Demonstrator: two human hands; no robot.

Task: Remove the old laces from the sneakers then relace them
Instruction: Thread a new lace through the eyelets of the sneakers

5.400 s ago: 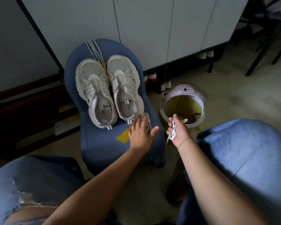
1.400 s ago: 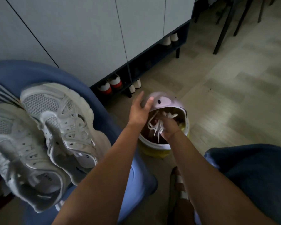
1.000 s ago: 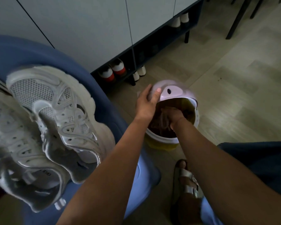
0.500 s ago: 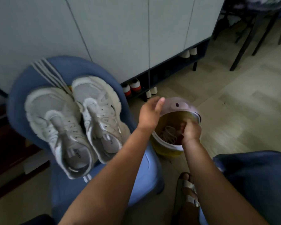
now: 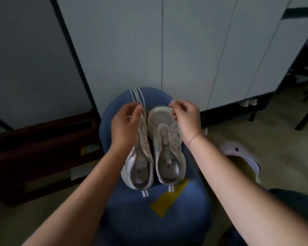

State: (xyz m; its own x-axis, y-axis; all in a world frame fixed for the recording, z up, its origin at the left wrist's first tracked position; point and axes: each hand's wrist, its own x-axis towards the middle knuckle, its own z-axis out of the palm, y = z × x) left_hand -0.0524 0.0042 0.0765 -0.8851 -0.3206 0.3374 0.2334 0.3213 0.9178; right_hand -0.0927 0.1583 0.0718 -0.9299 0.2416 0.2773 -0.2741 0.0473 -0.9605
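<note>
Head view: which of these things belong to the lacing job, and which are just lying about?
In the job: sneakers, laces over the chair back, left hand pinching them, right hand by the toes.
Lying about: chair, bin, cabinet, yellow sticker.

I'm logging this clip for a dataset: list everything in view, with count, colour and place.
sneakers: two, white, side by side on the chair seat, eyelets empty
laces: several strands, white, draped over the chair back
chair: one, blue, in front of the cabinet
sticker: one, yellow, on the seat by the heels
bin: one, lilac lid, on the floor right of the chair
cabinet: one, pale grey doors, behind the chair
left hand: pinches the laces above one sneaker's toe
right hand: fingers curled above the other toe; what it holds is unclear
</note>
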